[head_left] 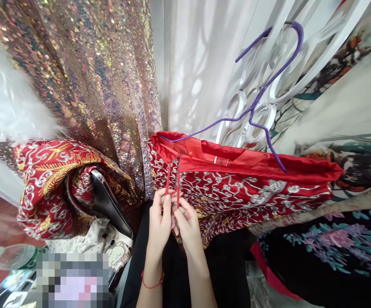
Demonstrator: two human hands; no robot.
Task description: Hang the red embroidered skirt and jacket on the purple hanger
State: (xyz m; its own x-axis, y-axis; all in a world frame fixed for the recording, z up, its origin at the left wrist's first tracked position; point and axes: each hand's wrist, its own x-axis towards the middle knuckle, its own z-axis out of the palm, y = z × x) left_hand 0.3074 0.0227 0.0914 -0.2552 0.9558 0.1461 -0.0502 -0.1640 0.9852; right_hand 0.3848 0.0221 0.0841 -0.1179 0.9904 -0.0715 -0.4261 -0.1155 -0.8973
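The garment (230, 192) is red, thickly worked in curling silver, with gold towards 6 o'clock. Its smooth satin top edge stretches from the centre out to 3 o'clock, tilting slightly down that way, and gapes enough to show the lining and a small white label (221, 161) marked S. Below, the cloth hangs in folds. Near its 9 o'clock end is a slit, where two thin red cords (168, 177) run nearly straight towards 6 o'clock, side by side, lower ends hidden.
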